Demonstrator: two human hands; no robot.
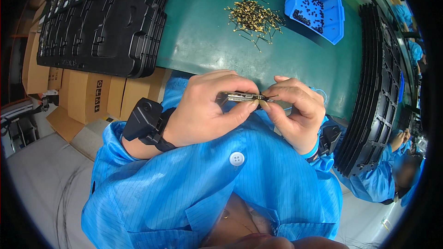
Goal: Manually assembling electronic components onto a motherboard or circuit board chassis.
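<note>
My left hand [200, 106] pinches a thin, flat metal-edged electronic part [240, 96] between thumb and fingers, its narrow side turned up. At the right end of that part, my right hand [297, 106] has thumb and forefinger closed on a tiny dark piece [266, 97]; a short thin wire-like bit sticks out there. The fingertips hide most of this piece, so its kind cannot be made out. Both hands are close together in front of my chest, at the near edge of the green table [198, 32].
A pile of small gold-and-black pin-like parts [255, 17] lies on the table beyond my hands. Behind it to the right stands a blue bin [339, 18] holding small black pieces. Stacked black trays flank the table at left [115, 32] and right [369, 92]. Cardboard boxes [87, 94] stand lower left. A co-worker's blue sleeve [374, 182] shows at right.
</note>
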